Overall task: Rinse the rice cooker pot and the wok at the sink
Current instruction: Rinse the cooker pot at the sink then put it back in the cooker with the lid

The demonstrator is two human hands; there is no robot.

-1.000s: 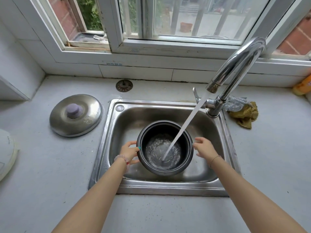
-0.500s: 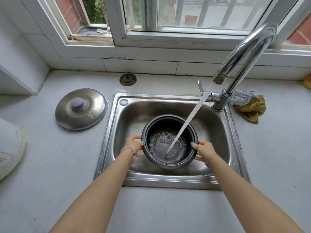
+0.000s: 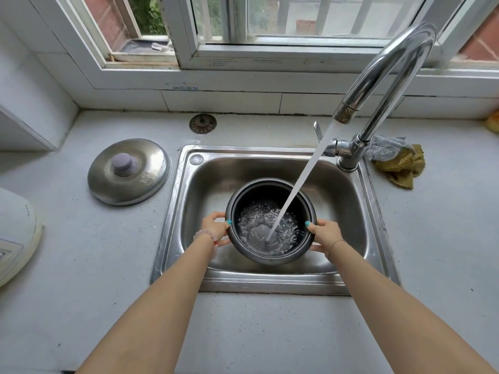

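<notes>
I hold the rice cooker pot (image 3: 259,194) inside the sink (image 3: 172,211), toward its near wall, one hand on each side. My left hand (image 3: 214,228) clasps the pot's left flank with the thumb hooked over the rim. My right hand (image 3: 324,234) does the same on the right flank. The fingers of both hands curl against the outer wall, and most of them are hidden behind the pot and my own knuckles. I cannot tell whether the pot's base touches the sink floor.

From the faucet (image 3: 378,76) at the sink's far right corner, a water stream (image 3: 299,182) slants down into the pot. It churns the shallow water there, so the pot's bottom is hard to make out.

Left of the sink, a steel lid (image 3: 140,182) with a grey knob lies on the counter. Further left, a white rounded object (image 3: 16,233) is cut off by the frame edge, and I cannot identify it. Behind the sink lies a small round strainer (image 3: 202,123). Right of the sink, beside the faucet base, a yellow cloth (image 3: 402,166) sits crumpled under a silvery mesh scrubber (image 3: 386,148). Far to the right, something orange (image 3: 492,121) is mostly out of frame.
</notes>
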